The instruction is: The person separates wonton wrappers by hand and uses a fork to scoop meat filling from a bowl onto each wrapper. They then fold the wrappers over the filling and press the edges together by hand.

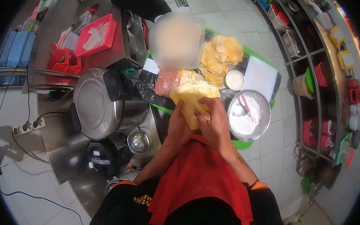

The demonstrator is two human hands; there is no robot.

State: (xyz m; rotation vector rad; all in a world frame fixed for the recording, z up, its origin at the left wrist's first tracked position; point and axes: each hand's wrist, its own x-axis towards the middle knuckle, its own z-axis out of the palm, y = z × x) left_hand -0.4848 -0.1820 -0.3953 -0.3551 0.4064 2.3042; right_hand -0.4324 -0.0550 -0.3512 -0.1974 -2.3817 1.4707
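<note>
Both of my hands hold yellow dough sheets (194, 97) in front of my red apron. My left hand (179, 122) grips them from the left, fingers closed around the edge. On the other side my right hand (215, 121) pinches a folded part of the dough between bent fingers. Just beyond lies a slab of pink minced meat (166, 83). A loose pile of yellow wrappers (222, 53) sits farther back. Near my right hand are a small cup of pale contents (235, 80) and a metal bowl (267, 128) of white powder with a pink-handled utensil (246, 107) in it.
A large lidded steel pot (94, 103) stands left of my arms, beside a black appliance (107, 157) and a small metal pot (139, 141). A blurred round shape (174, 42) covers the table's far side. Shelves (311, 54) line the right; a pink tray (96, 35) is at left.
</note>
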